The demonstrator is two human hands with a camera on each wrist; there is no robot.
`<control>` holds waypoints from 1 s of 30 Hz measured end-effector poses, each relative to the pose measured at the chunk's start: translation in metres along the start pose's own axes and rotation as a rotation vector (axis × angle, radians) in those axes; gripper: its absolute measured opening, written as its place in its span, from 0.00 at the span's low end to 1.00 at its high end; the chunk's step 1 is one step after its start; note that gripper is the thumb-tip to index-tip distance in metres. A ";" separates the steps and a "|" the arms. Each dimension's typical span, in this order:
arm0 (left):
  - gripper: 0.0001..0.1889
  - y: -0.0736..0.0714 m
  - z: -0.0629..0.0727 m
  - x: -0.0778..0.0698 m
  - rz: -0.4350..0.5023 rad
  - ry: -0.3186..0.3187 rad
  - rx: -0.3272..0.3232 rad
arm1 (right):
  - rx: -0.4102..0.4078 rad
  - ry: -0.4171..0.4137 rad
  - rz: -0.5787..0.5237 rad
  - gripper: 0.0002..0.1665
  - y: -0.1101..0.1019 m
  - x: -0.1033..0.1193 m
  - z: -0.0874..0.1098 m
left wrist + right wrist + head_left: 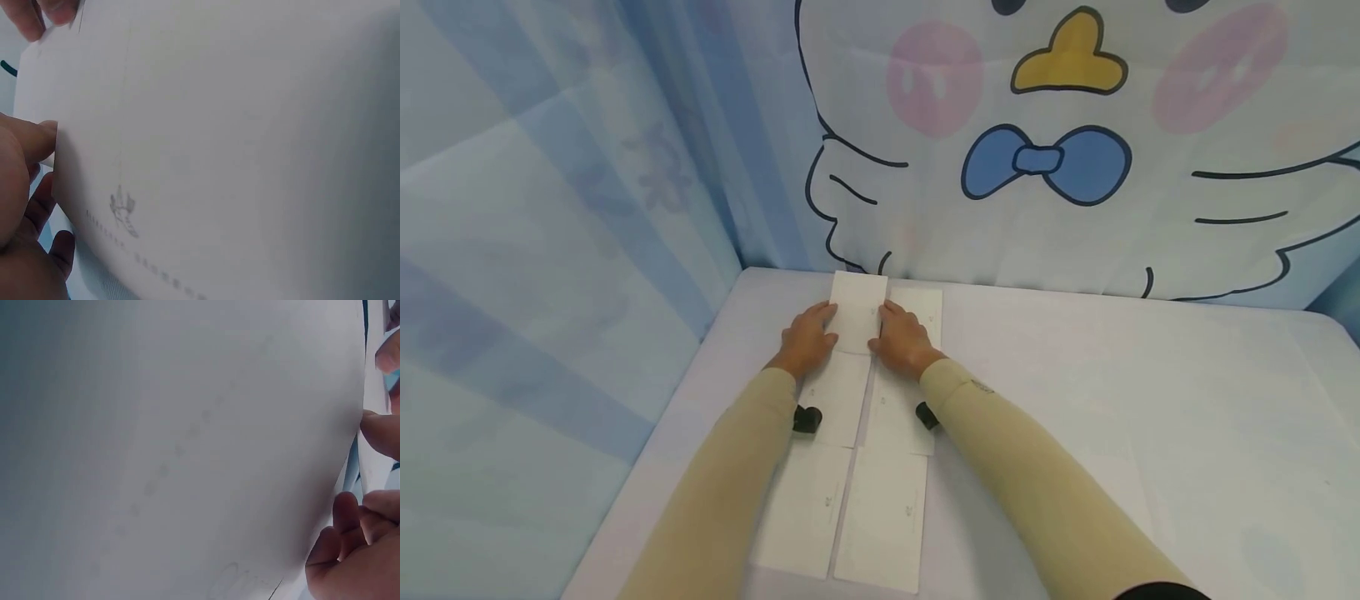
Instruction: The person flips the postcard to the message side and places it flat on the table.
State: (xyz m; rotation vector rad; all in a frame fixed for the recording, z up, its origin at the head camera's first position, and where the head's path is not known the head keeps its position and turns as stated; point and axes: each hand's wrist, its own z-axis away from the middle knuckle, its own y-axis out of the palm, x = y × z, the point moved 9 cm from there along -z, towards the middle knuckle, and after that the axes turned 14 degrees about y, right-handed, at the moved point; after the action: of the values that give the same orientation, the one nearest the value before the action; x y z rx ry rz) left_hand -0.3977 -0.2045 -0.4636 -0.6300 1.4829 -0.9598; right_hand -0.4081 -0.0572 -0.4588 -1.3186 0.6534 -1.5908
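Note:
My left hand (807, 340) and right hand (906, 337) hold a white paper sheet (857, 312) by its side edges, one hand at each side. It sits at the far end of the left column of sheets, close to the back edge of the table. Beneath the right hand and wrist lies another white sheet (917, 304) in the right column. In the left wrist view, a white sheet (206, 137) with a small printed emblem fills most of the picture, fingers (44, 200) at its left. A pale sheet (187, 450) likewise fills the right wrist view.
More white sheets lie in two columns toward me, among them a near left sheet (801, 512) and a near right sheet (882, 521). A white cloth (1112, 433) covers the table. Behind hangs a cartoon-printed curtain (880, 192); a blue-and-white curtain (550, 292) borders the left.

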 end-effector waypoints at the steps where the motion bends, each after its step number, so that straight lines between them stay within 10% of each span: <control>1: 0.30 0.000 0.001 0.000 0.007 -0.004 0.005 | 0.004 -0.001 0.008 0.40 0.001 0.000 0.000; 13: 0.28 0.001 0.002 0.001 0.002 -0.012 -0.013 | 0.006 -0.015 0.075 0.34 0.001 -0.003 -0.002; 30: 0.26 -0.004 0.005 -0.016 -0.047 0.001 -0.100 | -0.012 -0.072 -0.120 0.29 -0.007 -0.007 0.009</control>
State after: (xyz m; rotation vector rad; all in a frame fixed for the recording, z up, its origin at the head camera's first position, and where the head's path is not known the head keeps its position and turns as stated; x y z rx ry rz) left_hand -0.3905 -0.1939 -0.4515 -0.7403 1.5298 -0.9260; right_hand -0.4019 -0.0459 -0.4532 -1.4406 0.5492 -1.6286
